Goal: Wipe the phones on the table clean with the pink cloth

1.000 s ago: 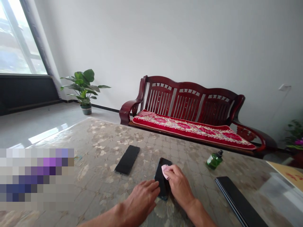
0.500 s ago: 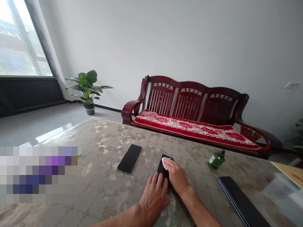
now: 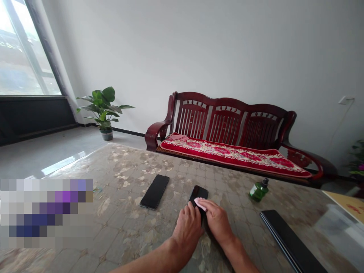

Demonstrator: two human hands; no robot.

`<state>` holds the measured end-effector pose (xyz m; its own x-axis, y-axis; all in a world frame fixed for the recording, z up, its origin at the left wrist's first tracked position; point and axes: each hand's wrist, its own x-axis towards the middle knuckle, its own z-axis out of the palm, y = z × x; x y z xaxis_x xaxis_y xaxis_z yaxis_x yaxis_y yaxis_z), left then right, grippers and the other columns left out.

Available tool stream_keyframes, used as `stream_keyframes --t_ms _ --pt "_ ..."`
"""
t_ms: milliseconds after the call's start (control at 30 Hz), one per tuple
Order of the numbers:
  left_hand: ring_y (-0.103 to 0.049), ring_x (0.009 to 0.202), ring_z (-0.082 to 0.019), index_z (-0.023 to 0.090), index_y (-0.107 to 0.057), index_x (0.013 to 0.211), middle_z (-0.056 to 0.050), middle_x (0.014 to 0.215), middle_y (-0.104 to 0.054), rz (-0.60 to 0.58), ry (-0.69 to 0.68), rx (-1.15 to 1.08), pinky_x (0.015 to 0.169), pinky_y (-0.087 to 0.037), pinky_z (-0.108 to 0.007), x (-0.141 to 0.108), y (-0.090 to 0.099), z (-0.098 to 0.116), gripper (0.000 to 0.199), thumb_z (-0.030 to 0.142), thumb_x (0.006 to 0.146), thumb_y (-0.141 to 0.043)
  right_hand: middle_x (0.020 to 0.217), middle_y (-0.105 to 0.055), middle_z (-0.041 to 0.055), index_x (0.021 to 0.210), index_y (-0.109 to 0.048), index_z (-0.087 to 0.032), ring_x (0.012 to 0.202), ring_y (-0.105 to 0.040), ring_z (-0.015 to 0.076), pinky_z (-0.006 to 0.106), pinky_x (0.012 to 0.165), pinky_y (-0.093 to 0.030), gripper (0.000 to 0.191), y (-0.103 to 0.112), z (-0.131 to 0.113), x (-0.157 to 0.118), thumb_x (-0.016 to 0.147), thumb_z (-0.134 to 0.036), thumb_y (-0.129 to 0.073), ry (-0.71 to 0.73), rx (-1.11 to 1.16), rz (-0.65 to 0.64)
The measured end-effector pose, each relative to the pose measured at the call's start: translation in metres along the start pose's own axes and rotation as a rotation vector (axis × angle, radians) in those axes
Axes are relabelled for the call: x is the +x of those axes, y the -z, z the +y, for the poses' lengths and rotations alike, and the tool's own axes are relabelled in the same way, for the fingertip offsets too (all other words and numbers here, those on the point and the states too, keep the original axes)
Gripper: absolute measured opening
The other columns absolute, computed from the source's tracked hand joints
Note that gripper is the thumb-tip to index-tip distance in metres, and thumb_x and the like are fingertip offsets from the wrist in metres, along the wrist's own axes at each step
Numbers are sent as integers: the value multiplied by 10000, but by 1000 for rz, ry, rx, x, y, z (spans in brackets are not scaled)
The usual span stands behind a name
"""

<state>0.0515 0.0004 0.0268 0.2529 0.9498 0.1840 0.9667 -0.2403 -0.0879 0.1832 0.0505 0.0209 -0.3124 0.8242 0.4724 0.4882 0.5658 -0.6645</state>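
Note:
A black smartphone (image 3: 199, 191) lies on the table, its lower part covered by both my hands. My left hand (image 3: 189, 223) grips its near end from the left, fingers bent over the edge and screen. With my right hand (image 3: 217, 220) I press a small pale pink cloth (image 3: 200, 203) flat against the screen under my fingertips. Left of my hands, a second black smartphone (image 3: 155, 192) rests face up. A green bottle with a black pump top (image 3: 259, 190) stands farther right, beyond my right hand.
The table (image 3: 122, 223) has a patterned, glossy cover. A long black folded object (image 3: 290, 239) lies at the right, near a yellowish sheet (image 3: 344, 206). A pixelated patch hides the left side. Behind are a red wooden bench (image 3: 227, 121) and a potted plant (image 3: 105, 110).
My right hand and the cloth have slid down the phone towards me, baring its upper end. My left hand's fingers have drawn in closer to the cloth.

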Motion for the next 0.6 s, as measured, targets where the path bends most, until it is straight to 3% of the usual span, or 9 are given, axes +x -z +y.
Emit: stream_keyframes --t_ms 100,233,333,467,600 --pt "-607 1084 -361 75 -606 1261 -259 1210 -617 1 -13 62 822 -533 -439 2 0 0 407 196 872 -605 1049 -742 34 1016 -749 -261 990 -692 199 371 928 -552 369 0 8 0 817 -134 -465 -78 154 109" --pt "-613 1086 -390 36 -541 1319 -305 1210 -598 -17 -92 45 794 -552 -455 0 4 -12 478 77 843 -540 933 -763 73 940 -759 -192 809 -733 229 331 697 -624 247 2 23 -2 837 -298 -560 -237 358 298" --pt "-656 1024 -322 47 -498 1346 -255 1186 -627 -36 -122 -42 781 -570 -389 -1 11 -30 519 40 827 -500 928 -763 91 945 -749 -163 787 -735 234 332 689 -624 271 6 27 0 841 -360 -595 -271 377 418" --pt "-705 881 -222 123 -561 1233 -128 1045 -701 -14 -127 -179 768 -575 -297 -4 13 -54 410 27 859 -424 1039 -742 87 1026 -733 -194 939 -708 229 372 863 -582 246 11 17 5 884 -281 -552 -123 218 481" --pt "-707 884 -193 180 -553 1154 -76 1029 -713 177 -195 -309 802 -568 -281 -8 2 -69 318 75 889 -412 1185 -689 52 1178 -674 -264 1107 -639 189 375 986 -523 380 9 1 8 933 -118 -423 174 -40 340"
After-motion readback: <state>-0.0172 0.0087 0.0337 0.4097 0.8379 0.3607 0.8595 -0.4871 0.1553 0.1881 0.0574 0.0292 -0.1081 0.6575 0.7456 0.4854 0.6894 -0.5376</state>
